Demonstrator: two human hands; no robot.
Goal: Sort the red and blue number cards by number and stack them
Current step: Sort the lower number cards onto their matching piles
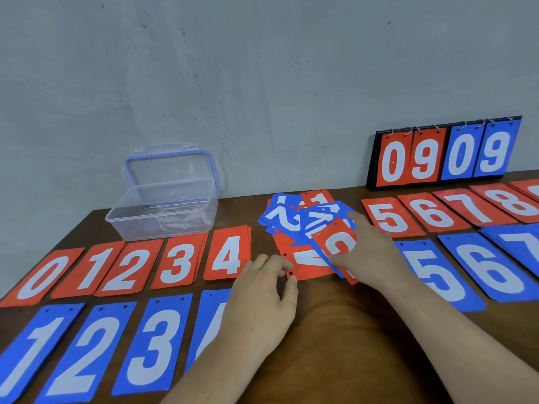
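At the pile's [287, 221] edge, right fingers [358, 222] pinch a red card [335, 242].

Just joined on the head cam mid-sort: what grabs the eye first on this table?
The jumbled pile of red and blue cards at table centre stands out, with the right hand holding a tilted red card over it and the left hand at its near edge. Sorted rows flank it: red stacks 0 to 4 at left, blue stacks in front. A scoreboard reading 0909 stands back right.
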